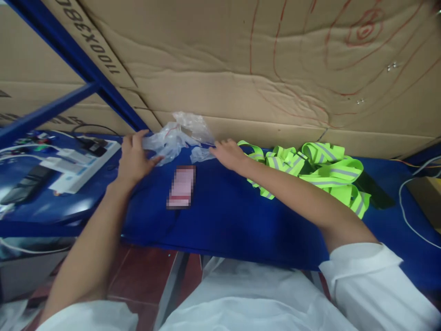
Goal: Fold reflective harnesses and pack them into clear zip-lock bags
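Observation:
A crumpled clear plastic bag (168, 140) lies against the cardboard at the back of the blue table, with more clear plastic (195, 122) heaped beside it. At the bag's left side is my left hand (132, 158), open, its thumb apart from its fingers. My right hand (227, 154) reaches the right end of the plastic, fingers stretched toward it; they look open, and their tips touch or nearly touch the film. Between and in front of both hands lies a phone-shaped, pixelated pink rectangle (181, 187).
Neon yellow reflective straps (330, 170) lie in a pile right of my right forearm. A white power strip (86, 168) with plugs and a black device (27, 184) sit left. Blue metal framing (82, 59) and tall cardboard (206, 59) bound the back. A white cable (403, 207) runs along the right.

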### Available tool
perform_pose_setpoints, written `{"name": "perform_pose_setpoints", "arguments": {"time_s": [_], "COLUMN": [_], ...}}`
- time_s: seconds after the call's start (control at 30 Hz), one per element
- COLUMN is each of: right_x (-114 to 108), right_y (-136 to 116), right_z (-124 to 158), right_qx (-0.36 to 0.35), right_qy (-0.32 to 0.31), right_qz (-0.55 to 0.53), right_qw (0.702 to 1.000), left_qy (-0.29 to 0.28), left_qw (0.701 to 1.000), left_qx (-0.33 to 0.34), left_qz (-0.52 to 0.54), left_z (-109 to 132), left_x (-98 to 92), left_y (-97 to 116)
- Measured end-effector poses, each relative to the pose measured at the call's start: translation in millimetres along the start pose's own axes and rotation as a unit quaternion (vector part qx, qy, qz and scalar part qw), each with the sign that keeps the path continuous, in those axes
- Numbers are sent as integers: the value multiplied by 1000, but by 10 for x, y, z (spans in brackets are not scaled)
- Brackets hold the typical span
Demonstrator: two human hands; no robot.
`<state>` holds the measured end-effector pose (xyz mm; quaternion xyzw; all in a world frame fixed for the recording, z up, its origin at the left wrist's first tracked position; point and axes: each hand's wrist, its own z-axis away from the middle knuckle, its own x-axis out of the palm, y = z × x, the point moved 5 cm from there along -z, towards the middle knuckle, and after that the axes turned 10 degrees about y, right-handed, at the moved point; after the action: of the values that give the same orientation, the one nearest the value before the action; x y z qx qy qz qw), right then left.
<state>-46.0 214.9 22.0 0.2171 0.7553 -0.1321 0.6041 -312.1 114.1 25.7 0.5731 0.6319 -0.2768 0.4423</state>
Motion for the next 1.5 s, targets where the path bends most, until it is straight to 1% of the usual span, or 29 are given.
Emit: {"name": "perform_pose_setpoints", "arguments": {"time_s": [0.07,0.13,0.2,0.3,0.33,0.4,0.47,0.53,0.6,0.7,0.77,0.83,0.87,0.9,0.97,1.03,1.07,1.13,1.17,1.2,1.23,1.27,1.33,1.4,1.43,1.5], "right_x": [84,191,295,406,429,452,424,324,157,-146,-313,-391,-387,-360,-290,-309,-382,-614,-734,-818,-853,-834,-666,-425,-310,-111], "right_y": [0,-36,-82,-137,-152,-179,-209,-231,-208,-44,94,185,205,212,202,203,211,186,140,66,-21,-110,-260,-330,-328,-274], "right_z": [97,145,129,6,-46,-135,-176,-159,-101,-46,-105,-260,-363,-472,-665,-765,-769,-710,-667,-632,-613,-609,-632,-676,-701,-741], "right_qx": [-27,-41,-37,-9,0,18,30,36,53,119,161,171,162,151,131,140,152,153,135,102,67,35,-7,-15,-8,9], "right_qy": [-21,-32,-34,-27,-24,-21,-14,0,11,28,67,126,150,159,145,139,161,235,268,281,269,237,145,73,55,41], "right_qz": [5,5,5,2,-1,-11,-23,-36,-46,-42,-41,-75,-105,-134,-172,-177,-170,-141,-122,-102,-85,-78,-96,-130,-142,-153], "right_qw": [999,999,999,1000,1000,1000,999,999,998,992,984,974,970,966,966,964,960,949,946,949,957,968,985,989,988,987], "left_qy": [36,42,58,105,120,140,128,81,33,-3,-18,-38,-49,-59,-66,-66,-67,-75,-80,-84,-91,-105,-144,-185,-200,-208], "left_qw": [998,997,995,989,988,988,990,993,992,987,983,979,978,978,982,986,988,990,990,991,991,991,987,979,974,970], "left_qx": [-45,-65,-81,-100,-94,-60,-11,39,75,119,148,167,169,168,154,136,126,110,105,99,91,82,66,69,77,83], "left_qz": [16,10,-1,-19,-26,-41,-58,-78,-96,-106,-109,-111,-110,-106,-91,-66,-55,-43,-41,-41,-35,-23,12,52,69,94], "left_z": [-46,-76,-81,-35,-13,27,51,61,68,88,114,136,137,128,80,2,-40,-115,-145,-173,-195,-213,-236,-247,-252,-269], "left_x": [-14,-17,-53,-163,-202,-263,-267,-195,-82,86,180,252,277,296,310,321,335,391,429,468,507,543,581,541,490,350], "left_y": [-61,-70,-49,47,108,275,471,653,785,894,925,932,927,922,908,907,914,946,971,994,1012,1019,988,896,829,653]}}
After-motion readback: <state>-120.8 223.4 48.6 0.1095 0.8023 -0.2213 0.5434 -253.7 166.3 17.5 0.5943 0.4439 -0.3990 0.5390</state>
